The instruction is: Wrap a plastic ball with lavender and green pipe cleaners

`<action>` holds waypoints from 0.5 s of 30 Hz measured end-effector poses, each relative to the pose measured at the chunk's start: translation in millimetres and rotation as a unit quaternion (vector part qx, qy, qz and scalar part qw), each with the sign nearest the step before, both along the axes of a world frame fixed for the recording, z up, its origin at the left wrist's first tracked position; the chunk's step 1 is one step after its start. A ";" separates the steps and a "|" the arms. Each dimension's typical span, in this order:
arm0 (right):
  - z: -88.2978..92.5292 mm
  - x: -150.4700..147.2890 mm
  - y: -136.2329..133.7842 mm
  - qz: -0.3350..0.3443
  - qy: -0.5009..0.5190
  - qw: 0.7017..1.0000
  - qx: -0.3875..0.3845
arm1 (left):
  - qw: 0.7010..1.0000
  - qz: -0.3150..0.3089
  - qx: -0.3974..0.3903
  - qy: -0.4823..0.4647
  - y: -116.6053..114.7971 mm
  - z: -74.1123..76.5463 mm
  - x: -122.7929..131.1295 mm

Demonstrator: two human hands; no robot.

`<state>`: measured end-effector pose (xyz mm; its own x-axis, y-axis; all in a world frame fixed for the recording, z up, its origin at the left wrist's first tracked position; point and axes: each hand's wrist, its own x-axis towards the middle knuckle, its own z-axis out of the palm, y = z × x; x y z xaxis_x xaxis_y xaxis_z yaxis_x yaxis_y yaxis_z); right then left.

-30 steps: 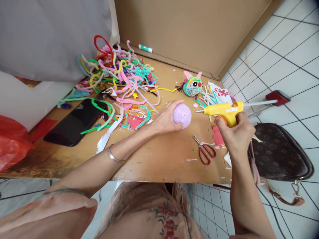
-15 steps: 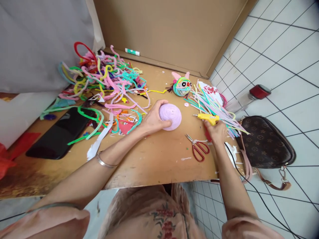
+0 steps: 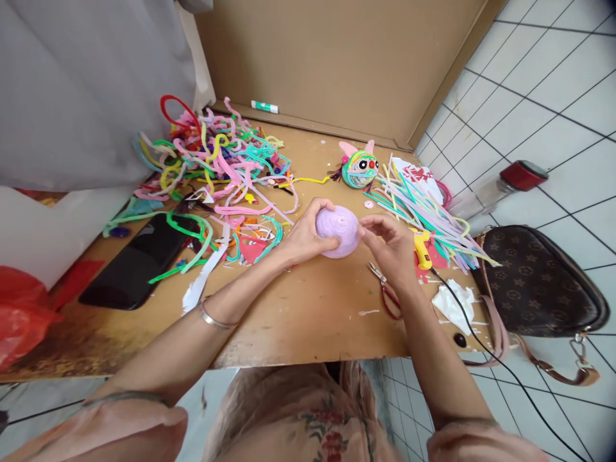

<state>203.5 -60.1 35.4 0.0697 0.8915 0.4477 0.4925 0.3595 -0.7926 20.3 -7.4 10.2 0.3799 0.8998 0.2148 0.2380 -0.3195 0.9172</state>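
Lilac yarn-wound ball sits between both hands on scuffed wooden tabletop. Left hand cups its left side, fingers wrapped on. Right hand pinches its right edge with fingertips. Yellow plastic glue gun lies just right of right hand; red-handled scissors lie partly under that wrist.

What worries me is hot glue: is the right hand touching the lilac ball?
Touching. The head view shows fingertips of the right hand laid on the lilac ball, no gap.
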 end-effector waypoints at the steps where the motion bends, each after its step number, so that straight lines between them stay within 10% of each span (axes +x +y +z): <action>1: -0.1 -5.6 3.9 0.019 0.031 0.999 -0.020 | 1.000 -0.005 -0.004 -0.004 0.3 -0.3 -0.3; 15: -0.9 -18.8 13.1 -0.003 -0.001 1.000 -0.024 | 0.995 -0.037 -0.049 -0.073 5.3 -7.7 -3.0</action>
